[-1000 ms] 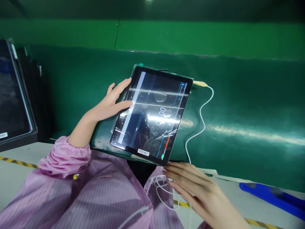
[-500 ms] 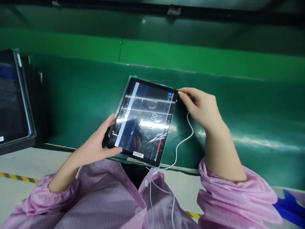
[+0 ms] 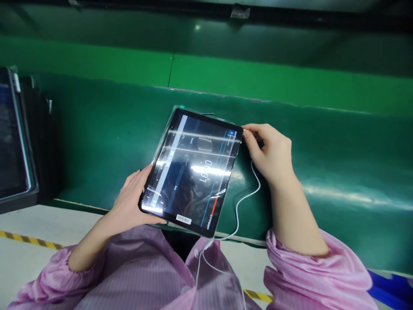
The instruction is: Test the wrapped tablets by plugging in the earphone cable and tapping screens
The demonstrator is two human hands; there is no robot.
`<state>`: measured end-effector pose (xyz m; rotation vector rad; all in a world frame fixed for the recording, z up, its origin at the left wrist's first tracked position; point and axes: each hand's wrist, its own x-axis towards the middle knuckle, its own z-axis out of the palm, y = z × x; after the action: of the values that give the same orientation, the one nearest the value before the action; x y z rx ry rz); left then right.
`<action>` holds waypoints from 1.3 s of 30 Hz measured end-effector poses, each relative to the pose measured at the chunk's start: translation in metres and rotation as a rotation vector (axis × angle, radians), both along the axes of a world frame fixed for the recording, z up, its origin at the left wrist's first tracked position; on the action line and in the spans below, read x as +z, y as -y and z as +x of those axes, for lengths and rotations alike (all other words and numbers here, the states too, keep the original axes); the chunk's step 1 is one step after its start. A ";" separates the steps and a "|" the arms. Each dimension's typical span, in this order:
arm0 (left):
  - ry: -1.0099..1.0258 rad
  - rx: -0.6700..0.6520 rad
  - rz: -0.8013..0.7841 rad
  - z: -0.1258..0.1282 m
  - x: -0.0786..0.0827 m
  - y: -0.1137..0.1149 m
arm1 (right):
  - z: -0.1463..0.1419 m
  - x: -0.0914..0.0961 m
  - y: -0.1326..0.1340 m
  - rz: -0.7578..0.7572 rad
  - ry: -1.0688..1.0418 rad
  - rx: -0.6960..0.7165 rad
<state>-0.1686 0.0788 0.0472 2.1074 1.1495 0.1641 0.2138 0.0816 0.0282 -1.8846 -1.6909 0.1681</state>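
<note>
A: Head camera is looking down on a dark, flat rectangular tablet (image 3: pixel 192 171) with clear plastic film crinkling over its lit screen. It is being held in the air just above the near edge of the shiny green conveyor belt (image 3: pixel 322 163).

B: The left hand (image 3: pixel 134 202) is gripping the tablet's near left corner, thumb lying along the bottom edge and fingers wrapping underneath, clamped on the body.

A: And the right hand (image 3: pixel 269 150) is sitting at the far right corner, fingertips (image 3: pixel 247 131) pinched together on the plug end of the thin white cable (image 3: pixel 240 202). The plug itself is hiding under the fingers, so I cannot tell whether it is seated in the port.

B: I'd say the good way here is bracing the tablet firmly with the left hand and moving the plug straight along the port's line, no twisting, no tugging on the cord.

A: The cable is looping down from that corner to the pink striped smock (image 3: pixel 155 275).

B: The tablet's long axis is running from near left to far right, the screen facing up and tilting toward the wearer, and the white label on its lower edge is pointing back at the body.

A: Off left, a black tray (image 3: pixel 19 142) is standing at the belt's end.
</note>
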 end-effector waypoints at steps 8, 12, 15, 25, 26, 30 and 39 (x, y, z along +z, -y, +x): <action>0.009 -0.024 0.044 -0.003 -0.003 0.001 | -0.001 -0.001 0.000 0.024 0.009 0.013; -0.019 -0.035 0.079 -0.004 -0.005 0.002 | 0.001 -0.003 0.000 0.030 0.023 0.030; -0.008 -0.050 0.104 -0.003 -0.006 0.003 | 0.002 -0.004 -0.001 0.020 0.046 0.040; -0.009 -0.108 0.135 0.000 -0.004 0.000 | 0.004 -0.008 -0.004 -0.018 0.160 0.068; -0.011 -0.113 0.136 0.000 -0.003 0.000 | 0.003 -0.009 -0.004 -0.020 0.182 0.064; 0.001 -0.113 0.158 0.002 -0.002 0.000 | 0.001 -0.010 -0.003 0.000 0.254 0.054; 0.032 -0.065 0.116 0.001 -0.008 0.003 | 0.003 -0.013 -0.008 -0.017 0.418 0.110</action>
<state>-0.1676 0.0753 0.0390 2.2328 1.0739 0.2375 0.2170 0.0898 0.0150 -1.9355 -2.0726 -0.1830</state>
